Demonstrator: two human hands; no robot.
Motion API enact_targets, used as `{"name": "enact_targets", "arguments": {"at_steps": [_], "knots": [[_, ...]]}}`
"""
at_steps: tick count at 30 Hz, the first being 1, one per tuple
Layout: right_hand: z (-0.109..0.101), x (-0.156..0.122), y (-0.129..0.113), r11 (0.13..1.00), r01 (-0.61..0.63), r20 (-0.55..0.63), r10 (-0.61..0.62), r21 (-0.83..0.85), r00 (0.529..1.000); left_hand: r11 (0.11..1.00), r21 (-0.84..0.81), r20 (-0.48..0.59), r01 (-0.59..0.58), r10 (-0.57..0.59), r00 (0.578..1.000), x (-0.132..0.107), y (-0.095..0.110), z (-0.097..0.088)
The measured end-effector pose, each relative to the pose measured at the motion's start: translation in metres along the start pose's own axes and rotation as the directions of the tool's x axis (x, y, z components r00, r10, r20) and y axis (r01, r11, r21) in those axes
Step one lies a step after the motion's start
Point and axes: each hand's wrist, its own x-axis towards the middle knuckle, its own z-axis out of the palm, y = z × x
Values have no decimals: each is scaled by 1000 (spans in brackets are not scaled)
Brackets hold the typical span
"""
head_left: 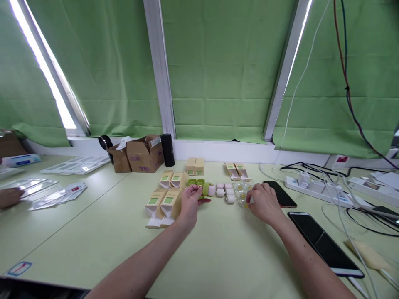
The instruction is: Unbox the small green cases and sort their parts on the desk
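Observation:
Between the thumb and fingers of my left hand [190, 202] is a small green-and-pale-pink piece [208, 189], held just above the table. Small green pieces [195, 182] lie right behind that hand. My right hand [264, 202] is bent down with its fingers drawn together at the edge of a group of clear plastic pieces with yellow centres [239, 187]; what the fingertips hold is hidden. Several small rounded white and pale pink pieces [229, 195] sit in rows between both hands. To the left stand open cardboard boxes with green labels [168, 201].
Two closed small boxes [195, 167] and two open ones [236, 171] stand farther back. Phones [322, 241], a power strip [314, 192] and tangled cables occupy the right. A brown carton [143, 154] and black bottle [167, 150] stand at the back. Another person's hand [10, 197] is far left.

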Motion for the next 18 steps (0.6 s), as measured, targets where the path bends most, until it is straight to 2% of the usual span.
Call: {"name": "enact_targets", "arguments": {"at_steps": [4, 8, 12, 15, 18], "knots": [[-9, 3, -5, 997, -12, -27, 14, 81, 1000, 999, -30, 35, 37, -36, 999, -1, -1, 0], [-19, 6, -20, 975, 98, -186, -61, 199, 981, 987, -76, 81, 144, -138, 987, 0, -4, 0], [-18, 0, -47, 916, 302, -379, -190, 263, 906, 966, -88, 104, 242, -233, 967, 0, -9, 1], [-10, -6, -66, 856, 439, -470, -281, 271, 837, 957, -57, 130, 283, -274, 953, -2, -9, 2], [-5, -9, -76, 824, 501, -512, -320, 265, 797, 951, -14, 159, 308, -302, 940, -6, -7, 4]]}}
